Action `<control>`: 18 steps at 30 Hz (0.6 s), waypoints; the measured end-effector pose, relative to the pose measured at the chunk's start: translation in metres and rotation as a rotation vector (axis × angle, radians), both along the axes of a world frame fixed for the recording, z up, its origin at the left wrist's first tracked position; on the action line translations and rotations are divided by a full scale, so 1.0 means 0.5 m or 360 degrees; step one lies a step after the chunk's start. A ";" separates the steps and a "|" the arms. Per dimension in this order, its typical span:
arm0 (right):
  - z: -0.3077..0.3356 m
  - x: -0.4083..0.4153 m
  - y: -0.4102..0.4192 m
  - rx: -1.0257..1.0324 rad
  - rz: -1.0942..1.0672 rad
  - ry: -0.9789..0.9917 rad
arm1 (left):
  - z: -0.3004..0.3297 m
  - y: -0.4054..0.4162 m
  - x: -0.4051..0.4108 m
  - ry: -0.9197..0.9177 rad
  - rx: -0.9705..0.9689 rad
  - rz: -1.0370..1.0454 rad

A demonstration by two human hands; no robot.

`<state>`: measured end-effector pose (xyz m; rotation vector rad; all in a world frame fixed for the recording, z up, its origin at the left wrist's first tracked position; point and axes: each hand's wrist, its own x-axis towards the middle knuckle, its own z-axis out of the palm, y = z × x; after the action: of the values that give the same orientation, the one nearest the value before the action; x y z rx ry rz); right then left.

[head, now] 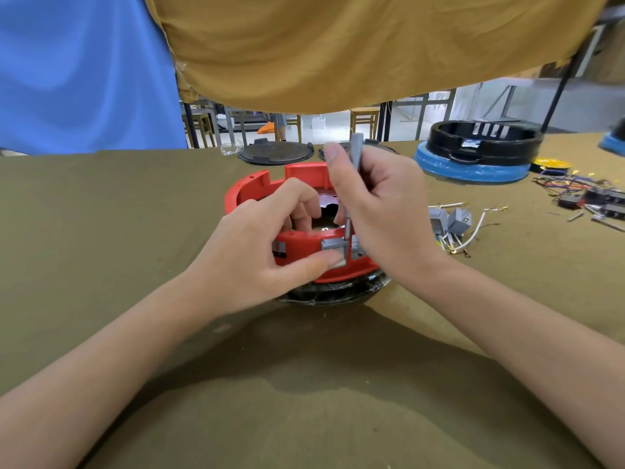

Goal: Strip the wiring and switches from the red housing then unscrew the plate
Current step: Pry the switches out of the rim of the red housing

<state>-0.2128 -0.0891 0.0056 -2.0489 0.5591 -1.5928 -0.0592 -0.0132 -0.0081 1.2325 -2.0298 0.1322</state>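
The red round plastic housing (297, 231) sits on a dark, shiny base in the middle of the olive-brown cloth-covered table (135, 231), open side up, with grey metal brackets (333, 244) fixed on its near wall. The left hand (257, 252) grips that near wall: its thumb presses the outside just beside the left bracket and its curled fingers reach over the rim into the opening. The right hand (375, 204) is closed around a thin grey screwdriver (351, 194), held almost upright, handle up past the fingers and tip down at the near wall between the brackets. So the housing lies directly under and between both hands.

To the right, near the housing, small grey switch blocks with white wires (456, 228) lie on the cloth. Farther right lies a tangle of coloured wires with dark parts (581, 194). At the far right a black ring-shaped housing on a blue base (480, 150) stands, and a dark round lid (275, 153) lies at the far edge.
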 end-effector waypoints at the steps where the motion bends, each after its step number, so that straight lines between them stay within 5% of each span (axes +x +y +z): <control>1: -0.002 0.004 0.003 0.0026 -0.0009 -0.0019 | -0.001 0.000 -0.001 -0.0020 -0.0030 -0.0021; 6: 0.001 0.018 0.005 0.0245 -0.0020 -0.0066 | -0.001 -0.001 -0.005 0.0080 0.0016 -0.0091; 14: 0.021 0.030 -0.011 0.0432 -0.0086 0.0295 | 0.005 0.000 -0.006 0.0219 0.0121 -0.0176; 18: 0.008 0.017 -0.001 0.0297 -0.0088 0.0016 | 0.005 0.000 -0.003 0.0227 0.0114 -0.0181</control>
<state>-0.2045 -0.0897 0.0097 -1.9192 0.7448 -1.5009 -0.0605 -0.0133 -0.0058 1.1332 -1.9888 -0.0814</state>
